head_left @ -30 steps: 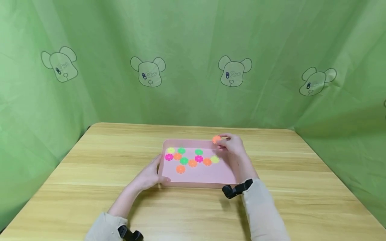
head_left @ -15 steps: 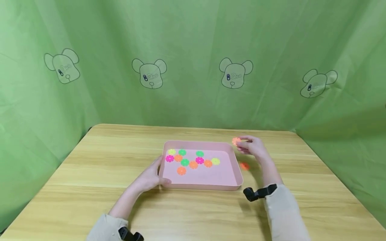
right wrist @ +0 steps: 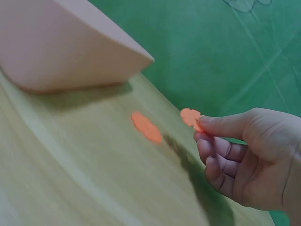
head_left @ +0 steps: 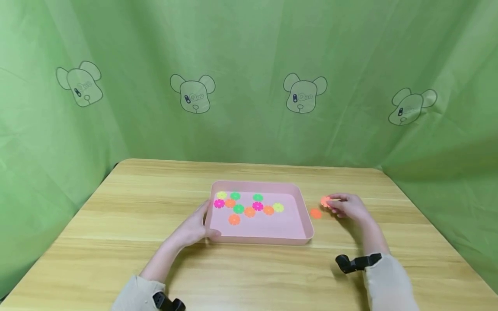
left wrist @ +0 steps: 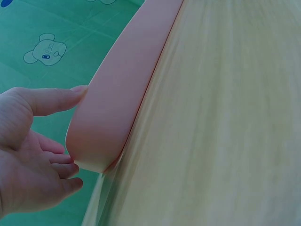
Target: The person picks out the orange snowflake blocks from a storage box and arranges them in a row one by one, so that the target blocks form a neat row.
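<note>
A shallow pink tray [head_left: 264, 241] sits on the table. Several flat notched plastic discs in yellow, green, magenta and orange lie inside it, such as the magenta disc [head_left: 257, 206]. At the tray's front left corner my left hand [head_left: 192, 225] holds on, thumb over the front rim and fingers along the left side. Right of the tray, my right hand [head_left: 350, 206] pinches an orange notched disc [right wrist: 190, 117] between thumb and fingers, just above the table. Another orange disc [head_left: 316, 213] lies flat on the wood between the tray and this hand.
The wood-grain table [head_left: 249, 276] extends around the tray on all sides. A green curtain [head_left: 249, 129] with printed bear heads hangs behind and at both sides. Each wrist wears a black camera mount [head_left: 358, 262].
With the orange disc pinched, my right hand has moved from above the tray's back right corner, rightward and down toward the table. The left hand stays on the tray.
</note>
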Demonstrator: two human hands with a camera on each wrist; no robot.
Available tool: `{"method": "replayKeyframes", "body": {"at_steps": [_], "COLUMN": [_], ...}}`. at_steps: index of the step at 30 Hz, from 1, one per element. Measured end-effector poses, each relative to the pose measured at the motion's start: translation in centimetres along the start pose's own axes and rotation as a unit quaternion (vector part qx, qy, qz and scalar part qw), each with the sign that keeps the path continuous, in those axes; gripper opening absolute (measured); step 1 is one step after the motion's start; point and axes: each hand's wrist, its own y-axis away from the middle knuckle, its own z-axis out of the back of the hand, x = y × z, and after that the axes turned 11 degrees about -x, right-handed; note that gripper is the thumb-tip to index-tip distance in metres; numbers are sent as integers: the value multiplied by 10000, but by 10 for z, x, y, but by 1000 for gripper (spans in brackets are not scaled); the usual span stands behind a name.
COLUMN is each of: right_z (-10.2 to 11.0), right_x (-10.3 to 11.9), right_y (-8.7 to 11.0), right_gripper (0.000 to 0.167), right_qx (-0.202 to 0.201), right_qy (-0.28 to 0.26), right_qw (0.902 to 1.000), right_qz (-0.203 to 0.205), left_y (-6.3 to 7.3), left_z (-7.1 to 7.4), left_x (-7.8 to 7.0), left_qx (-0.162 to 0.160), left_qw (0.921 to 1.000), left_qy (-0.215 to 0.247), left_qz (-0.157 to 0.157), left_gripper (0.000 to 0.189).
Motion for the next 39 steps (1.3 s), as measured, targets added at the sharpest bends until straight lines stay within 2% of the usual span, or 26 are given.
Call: {"method": "replayKeyframes", "body": {"at_steps": [5, 12, 17, 28, 39], "right_z": [6, 7, 5, 3, 3], "right_x": [-9, -11, -9, -8, -8], "right_y": [3, 8, 11, 9, 12], "right_gripper": [50, 43, 39, 34, 28], "right_qx": [67, 181, 218, 164, 65], "right_qy": [218, 828, 1074, 1261, 1437], "right_qw": [9997, 9963, 9939, 9916, 9895], "right_qz": [-91, 133, 141, 247, 175], "left_y": [0, 0, 0, 0, 0], "left_z": [0, -1, 0, 1, 1], "left_x": [0, 0, 1, -1, -2], "left_qx": [-1, -17, 8, 36, 22], "left_qw": [10000, 10000, 10000, 10000, 9999], "left_qy": [0, -54, -31, -1, -10], "left_qz": [-18, 51, 51, 79, 99], "left_gripper": [98, 97, 98, 98, 97]}}
